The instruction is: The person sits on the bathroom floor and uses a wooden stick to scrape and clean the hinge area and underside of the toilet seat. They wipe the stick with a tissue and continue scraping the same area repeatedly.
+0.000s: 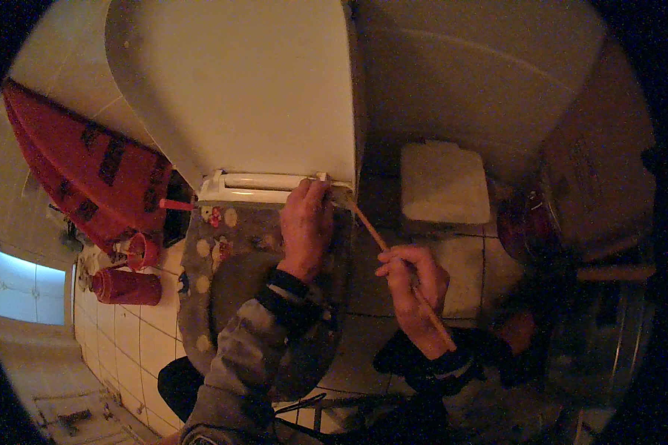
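A toilet seat with a patterned fabric cover (202,283) lies below a raised pale lid (256,89). At the right end of the white seat hinge (250,186), the fingertips of my left hand (307,222) press on a small pale part; whether they grip it cannot be told. My right hand (417,289), to the right of the seat, is closed around a thin wooden stick (370,225). The stick slants up to the left, and its far end is at the hinge's right corner, close to my left fingers. That end is dim and blurred.
Left of the toilet are a red bag with dark markings (106,172), a red cylindrical container (128,287) and a small red cup (143,251) on the tiled floor. Right of it stands a white lidded bin (445,183). A large cardboard box (601,150) is at the far right.
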The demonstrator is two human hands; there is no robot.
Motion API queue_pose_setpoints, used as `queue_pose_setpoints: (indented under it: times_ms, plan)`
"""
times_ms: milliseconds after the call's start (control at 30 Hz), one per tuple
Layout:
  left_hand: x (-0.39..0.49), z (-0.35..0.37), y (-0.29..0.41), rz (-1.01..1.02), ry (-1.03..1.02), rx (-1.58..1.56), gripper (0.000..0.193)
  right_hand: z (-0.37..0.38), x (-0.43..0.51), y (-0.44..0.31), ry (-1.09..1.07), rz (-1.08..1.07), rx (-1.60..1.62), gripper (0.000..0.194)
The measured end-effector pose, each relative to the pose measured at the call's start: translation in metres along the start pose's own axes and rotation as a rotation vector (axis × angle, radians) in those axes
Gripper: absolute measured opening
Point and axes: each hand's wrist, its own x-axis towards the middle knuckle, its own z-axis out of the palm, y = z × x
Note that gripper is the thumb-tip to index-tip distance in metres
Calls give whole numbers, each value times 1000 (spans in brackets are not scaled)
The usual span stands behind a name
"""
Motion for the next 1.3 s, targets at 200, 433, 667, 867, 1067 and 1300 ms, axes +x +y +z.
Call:
queue_pose_setpoints:
  times_ms: [200, 433, 667, 867, 1067, 1300]
  plan:
    - [5, 12, 7, 111, 22, 192, 20, -1, 3, 24, -62, 2, 8, 12]
    - [12, 28, 12, 7, 27, 49, 32, -15, 13, 46, -101, -58, -71, 12]
    - [4, 30, 8, 117, -14, 342, 21, -15, 14, 55, -72, -78, -18, 12]
    - [-13, 17, 3, 157, -69, 278, 25, -13, 13, 53, -57, -41, 26, 11]
    - [-43, -21, 20, 8, -158, 285, 32, -9, 9, 51, -27, -73, -2, 12]
    - [-98, -51, 35, -43, -235, 61, 44, 5, 11, 63, -156, -45, -27, 15]
